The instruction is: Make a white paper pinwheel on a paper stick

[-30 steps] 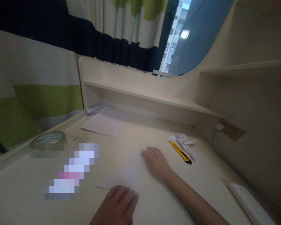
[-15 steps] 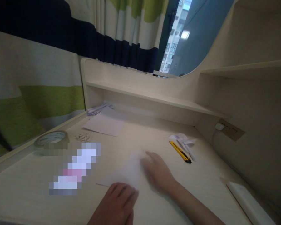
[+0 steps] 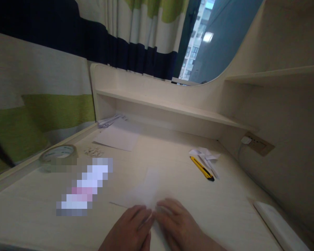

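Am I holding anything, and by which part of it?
The left hand and right hand are at the near end of the white paper; whether either grips it cannot be told.

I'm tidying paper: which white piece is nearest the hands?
The pale sheet at front centre, by the left hand and right hand. The other sheet and paper pile lie back left; the folded paper sits right, beside the yellow cutter.

The view is dim and muted. Daylight shows at the window [image 3: 194, 52], with a white glare spot [image 3: 208, 37] near it. Shade gathers beneath the long shelf [image 3: 157, 101] and across the right-hand wall [image 3: 290, 115]. The right hand [image 3: 179, 221] is blurred, the paper [image 3: 142, 191] edges fade, and coarse pixels mask a patch [image 3: 85, 186] leftward.
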Demonstrator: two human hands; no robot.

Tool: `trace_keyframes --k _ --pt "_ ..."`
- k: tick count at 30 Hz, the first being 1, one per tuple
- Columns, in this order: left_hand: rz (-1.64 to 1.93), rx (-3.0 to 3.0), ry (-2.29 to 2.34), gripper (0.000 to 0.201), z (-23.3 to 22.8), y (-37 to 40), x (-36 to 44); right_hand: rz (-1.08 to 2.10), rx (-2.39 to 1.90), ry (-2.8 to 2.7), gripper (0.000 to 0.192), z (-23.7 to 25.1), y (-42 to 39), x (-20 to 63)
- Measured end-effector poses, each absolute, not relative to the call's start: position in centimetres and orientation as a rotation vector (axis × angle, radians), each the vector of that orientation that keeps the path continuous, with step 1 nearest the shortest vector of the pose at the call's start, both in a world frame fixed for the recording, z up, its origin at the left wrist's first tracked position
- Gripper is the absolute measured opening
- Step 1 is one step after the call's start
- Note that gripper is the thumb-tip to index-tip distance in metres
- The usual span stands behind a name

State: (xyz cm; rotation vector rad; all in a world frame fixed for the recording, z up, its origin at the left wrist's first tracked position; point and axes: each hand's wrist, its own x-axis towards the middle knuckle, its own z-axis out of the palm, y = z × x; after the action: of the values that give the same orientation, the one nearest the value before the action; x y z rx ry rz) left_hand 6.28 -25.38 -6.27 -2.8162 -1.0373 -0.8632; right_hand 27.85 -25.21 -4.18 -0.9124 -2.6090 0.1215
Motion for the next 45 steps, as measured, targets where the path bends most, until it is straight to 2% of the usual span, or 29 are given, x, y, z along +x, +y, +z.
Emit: trace_keyframes --k 6,11,17,25,32,39,45 --pt "-0.873 -2.783 -0.956 0.037 -6.4 -25.3 6.1 0.112 -1.019 -2.605 0.041 -4.5 -23.2 28.7" --pt "-0.929 -2.761 -0.97 0.037 -6.3 -25.3 6.2 -0.015 -1.031 -2.647 0.045 -5.0 -19.7 28.9" --pt "-0.937 -2.772 -0.923 0.035 -5.5 -25.3 5.9 -0.225 -1.093 -2.656 0.038 -5.8 -15.5 28.5" --pt "-0.901 -2.809 -0.942 0.033 -4.9 -25.2 5.9 -0.359 -1.208 -2.659 0.042 -5.2 -12.5 27.5" --pt "-0.98 -2.868 -1.033 0.028 -3.5 -25.3 6.0 -0.198 -1.216 -2.549 0.044 -6.4 -13.4 26.8" --pt "-1.064 -2.732 -1.079 0.029 -4.7 -25.5 4.8 -0.139 -1.318 -2.376 0.041 -6.4 -16.3 26.3" --pt "-1.139 -2.754 -1.038 0.027 -3.5 -25.2 4.7 0.058 -1.124 -2.5 0.039 -5.4 -19.2 26.7"
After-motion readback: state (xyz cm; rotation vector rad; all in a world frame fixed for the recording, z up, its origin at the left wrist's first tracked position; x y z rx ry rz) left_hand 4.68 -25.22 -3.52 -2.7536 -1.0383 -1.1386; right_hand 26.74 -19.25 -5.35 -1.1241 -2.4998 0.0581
